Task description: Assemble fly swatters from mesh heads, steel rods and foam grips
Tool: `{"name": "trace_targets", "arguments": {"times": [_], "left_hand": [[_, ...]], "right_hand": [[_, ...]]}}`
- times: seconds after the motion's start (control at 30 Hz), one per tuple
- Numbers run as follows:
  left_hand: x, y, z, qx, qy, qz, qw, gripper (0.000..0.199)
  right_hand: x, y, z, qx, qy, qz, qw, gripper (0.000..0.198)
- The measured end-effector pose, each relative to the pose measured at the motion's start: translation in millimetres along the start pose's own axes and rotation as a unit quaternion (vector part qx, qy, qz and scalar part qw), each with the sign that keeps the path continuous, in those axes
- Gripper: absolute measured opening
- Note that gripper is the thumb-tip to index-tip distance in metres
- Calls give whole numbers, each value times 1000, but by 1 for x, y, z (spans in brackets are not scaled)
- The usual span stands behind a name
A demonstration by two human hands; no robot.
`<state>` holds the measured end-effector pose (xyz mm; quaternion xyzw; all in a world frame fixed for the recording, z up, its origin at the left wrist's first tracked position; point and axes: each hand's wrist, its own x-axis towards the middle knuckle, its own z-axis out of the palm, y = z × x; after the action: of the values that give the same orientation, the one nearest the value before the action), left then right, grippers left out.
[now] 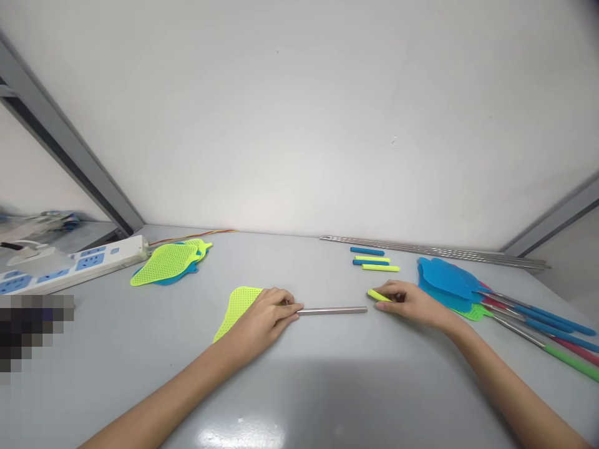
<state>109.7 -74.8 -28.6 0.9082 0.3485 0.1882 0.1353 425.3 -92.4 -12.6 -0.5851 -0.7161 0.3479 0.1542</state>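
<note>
My left hand (276, 312) pinches the metal rod (334, 310) close to where it meets a yellow-green perforated fly swatter head (238, 307). The rod points right, its bare end just short of my right hand (403, 302). Between the fingers of that hand is a yellow-green handle sleeve (378, 295), apart from the rod's end. My left hand and forearm cover part of the swatter head. Behind my right hand lie several loose sleeves, blue (367, 251) and yellow-green (381, 268).
Fly swatters with blue heads (447, 280) are piled at right. Long metal rods (435, 249) lie along the wall. Loose yellow-green swatter heads (166, 265) rest on blue ones at left, beside a white power strip (112, 257). A pixelated patch hides the far left.
</note>
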Motion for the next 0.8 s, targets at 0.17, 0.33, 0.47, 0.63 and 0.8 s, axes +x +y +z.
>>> {"name": "trace_targets", "arguments": {"times": [0.17, 0.33, 0.47, 0.63, 0.8], "left_hand": [[0, -4, 1, 4, -3, 6, 1000, 26], [0, -3, 1, 3, -4, 8, 1000, 25], [0, -2, 0, 0, -2, 11, 1000, 25], [1, -2, -1, 7, 7, 11, 1000, 25], [1, -3, 0, 3, 22, 17, 1000, 25]], "right_hand": [[-1, -2, 2, 10, -32, -20, 999, 32], [-1, -2, 4, 13, -28, -29, 999, 31], [0, 0, 4, 11, -29, -31, 999, 32], [0, 1, 4, 5, -31, -30, 999, 34], [-1, -2, 6, 3, -27, -38, 999, 33]]}}
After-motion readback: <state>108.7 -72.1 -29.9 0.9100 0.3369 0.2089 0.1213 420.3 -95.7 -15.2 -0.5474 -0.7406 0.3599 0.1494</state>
